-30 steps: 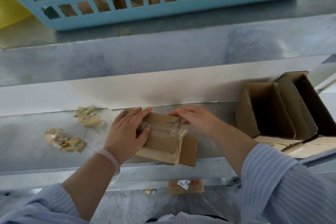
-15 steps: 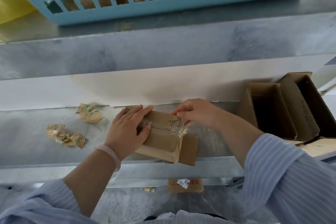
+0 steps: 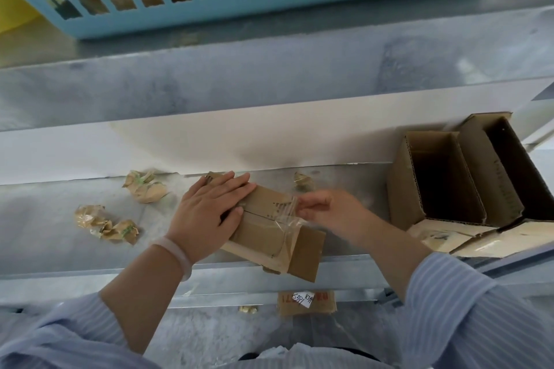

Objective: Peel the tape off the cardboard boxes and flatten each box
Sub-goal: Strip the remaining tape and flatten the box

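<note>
Now our left hand [image 3: 209, 213] lies flat, fingers straight, pressing the box [image 3: 269, 228] at frame centre; our blurred right hand [image 3: 326, 210] pinches clear tape [image 3: 287, 211] at its top.

Soft, even, fairly bright light fills the scene, and shadows are faint and soft-edged. The metal worktop [image 3: 60, 219] shows a dull, patchy sheen. The right grip [image 3: 326, 213] is smeared by motion blur. The open boxes [image 3: 401, 189] are dark inside. Wide-angle distortion bends the blue basket [image 3: 209, 12] and the frame edges.
</note>
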